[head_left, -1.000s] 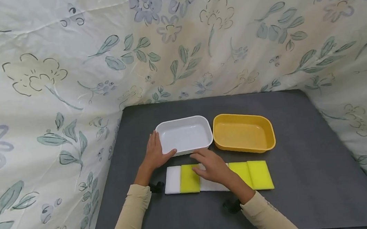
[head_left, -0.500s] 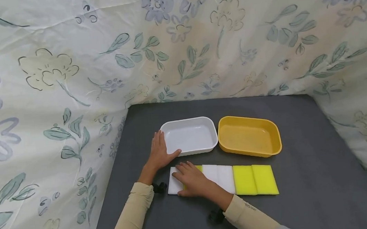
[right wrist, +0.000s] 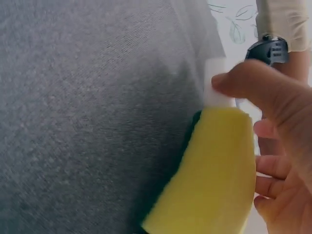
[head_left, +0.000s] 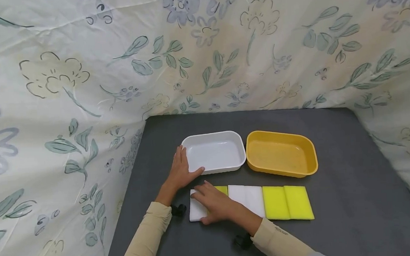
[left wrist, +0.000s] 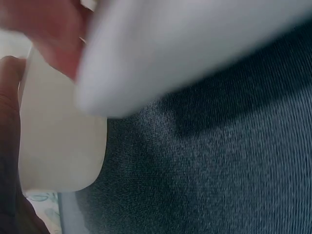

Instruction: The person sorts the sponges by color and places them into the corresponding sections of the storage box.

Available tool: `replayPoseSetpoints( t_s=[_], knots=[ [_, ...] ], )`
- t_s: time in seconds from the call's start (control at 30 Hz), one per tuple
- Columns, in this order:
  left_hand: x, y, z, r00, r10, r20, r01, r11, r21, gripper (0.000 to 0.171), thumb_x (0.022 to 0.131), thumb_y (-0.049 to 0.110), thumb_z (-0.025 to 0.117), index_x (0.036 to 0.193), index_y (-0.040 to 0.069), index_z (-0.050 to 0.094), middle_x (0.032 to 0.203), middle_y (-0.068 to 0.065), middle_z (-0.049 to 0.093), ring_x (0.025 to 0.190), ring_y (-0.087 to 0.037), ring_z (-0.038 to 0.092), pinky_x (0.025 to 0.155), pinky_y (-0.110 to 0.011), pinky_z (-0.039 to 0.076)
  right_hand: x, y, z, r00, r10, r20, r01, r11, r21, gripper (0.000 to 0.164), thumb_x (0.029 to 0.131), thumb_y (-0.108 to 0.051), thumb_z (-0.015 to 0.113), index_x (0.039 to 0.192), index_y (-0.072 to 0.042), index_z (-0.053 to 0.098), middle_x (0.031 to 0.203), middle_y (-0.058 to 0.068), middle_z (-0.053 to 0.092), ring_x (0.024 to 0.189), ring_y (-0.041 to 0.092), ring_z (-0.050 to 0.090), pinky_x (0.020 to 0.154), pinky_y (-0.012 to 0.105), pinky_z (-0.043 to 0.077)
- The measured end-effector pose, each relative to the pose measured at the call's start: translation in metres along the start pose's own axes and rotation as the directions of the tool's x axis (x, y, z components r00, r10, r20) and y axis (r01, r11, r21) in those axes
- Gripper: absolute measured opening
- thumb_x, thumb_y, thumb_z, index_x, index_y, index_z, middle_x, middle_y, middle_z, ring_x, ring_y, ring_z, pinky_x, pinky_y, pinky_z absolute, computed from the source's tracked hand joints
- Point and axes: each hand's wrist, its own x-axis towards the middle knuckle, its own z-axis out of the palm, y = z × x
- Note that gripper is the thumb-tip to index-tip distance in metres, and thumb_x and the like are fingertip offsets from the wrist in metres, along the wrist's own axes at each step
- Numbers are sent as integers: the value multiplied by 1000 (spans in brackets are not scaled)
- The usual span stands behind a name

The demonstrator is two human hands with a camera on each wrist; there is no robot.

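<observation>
A row of flat sponges lies in front of the trays in the head view. My right hand [head_left: 217, 205] reaches over the row's left end, thumb at the near edge of the leftmost white sponge [head_left: 195, 213] and fingers across its top, gripping it. Beside it a yellow sponge [right wrist: 214, 165] shows a dark green underside; the hand partly hides it in the head view. My left hand [head_left: 180, 172] rests against the white tray [head_left: 214, 152], straight fingers along its left end, thumb at its front. A large blurred white block [left wrist: 156, 48] fills the top of the left wrist view.
A yellow-orange tray [head_left: 281, 153] stands right of the white one. Two more white sponges [head_left: 247, 199] and two yellow sponges [head_left: 288, 203] continue the row rightward. Everything lies on a dark table [head_left: 354, 197], with a floral cloth [head_left: 221, 46] hanging behind and at the sides.
My right hand has moved left along the row, from in front of the white tray down onto the leftmost white sponge. My left hand keeps its place. The head view has shifted slightly.
</observation>
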Motion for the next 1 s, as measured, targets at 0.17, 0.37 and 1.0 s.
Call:
replayPoseSetpoints(
  t_s=[0.17, 0.37, 1.0],
  knots=[
    [-1, -1, -2, 1000, 18, 6, -18, 1000, 2, 113, 86, 61, 66, 157, -4, 8, 164, -23, 1, 151, -39, 3, 118, -53, 10, -8, -8, -14, 998, -58, -26, 60, 997, 55, 73, 78, -41, 82, 137, -13, 50, 142, 13, 47, 131, 24, 44, 112, 43, 33],
    [-1, -3, -4, 1000, 25, 10, -25, 1000, 1, 112, 86, 60, 66, 157, -5, 8, 164, -24, 0, 150, -40, 2, 117, -57, 12, -16, -11, -43, 999, -19, -35, 27, 962, 270, 73, 81, -38, 81, 141, -16, 47, 150, 7, 40, 133, 19, 37, 103, 34, 42],
    [2, 0, -3, 999, 15, 29, -15, 1000, 10, 111, 87, 61, 65, 157, -3, 8, 164, -21, -1, 148, -40, 12, 116, -55, 20, -20, 84, -101, 951, 265, -157, -204, 924, 323, 77, 80, -31, 84, 146, -15, 47, 153, 10, 38, 139, 26, 33, 106, 50, 41]
  ],
)
